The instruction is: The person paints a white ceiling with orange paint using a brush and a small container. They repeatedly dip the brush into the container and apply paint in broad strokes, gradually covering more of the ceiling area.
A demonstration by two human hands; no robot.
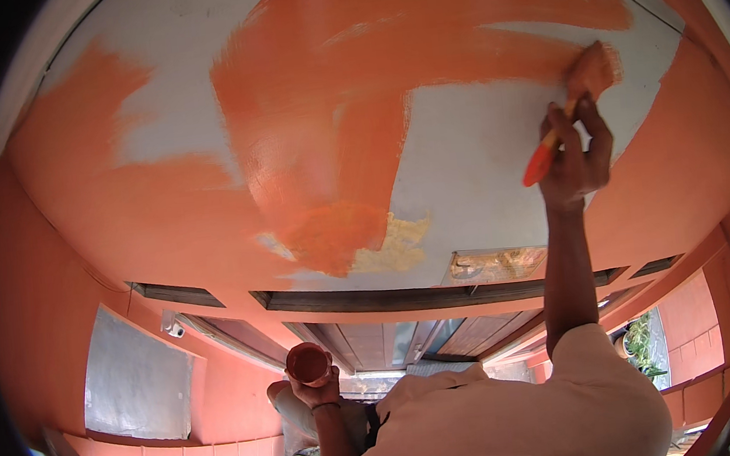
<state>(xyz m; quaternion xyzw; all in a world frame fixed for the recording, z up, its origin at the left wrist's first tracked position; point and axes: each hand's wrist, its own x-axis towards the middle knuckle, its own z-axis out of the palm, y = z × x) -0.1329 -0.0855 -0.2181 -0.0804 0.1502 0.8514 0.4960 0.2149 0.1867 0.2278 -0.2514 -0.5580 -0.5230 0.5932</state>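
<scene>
The person's right hand (574,159) grips a paintbrush (591,72), the fingers and thumb pinched around its handle, whose end is red. The brush slants from lower left to upper right, and its orange-covered bristles, slightly blurred, lie at the right end of a broad orange stroke, seemingly against the surface (471,139) that fills the upper part of the view. The right forearm reaches up to it from a pale shirt (489,418). Lower down and to the left, the left hand (319,392) is wrapped around a small reddish cup (309,364), its round mouth facing the camera; the cup is well apart from the brush. A dark band (327,407) circles the left wrist. The surface is partly grey and partly covered with orange paint (309,101), in a wide curved patch with streaky edges, while more orange lies along its left and right sides. Near the bottom of that patch is a yellowish smear (401,240), and to the right of the smear sits a shiny brownish rectangle (498,263). Just below runs a long dark slot (389,298). A small white camera (172,325) is at the lower left, and green plants (644,346) show at the lower right beside a coral wall (689,324).
</scene>
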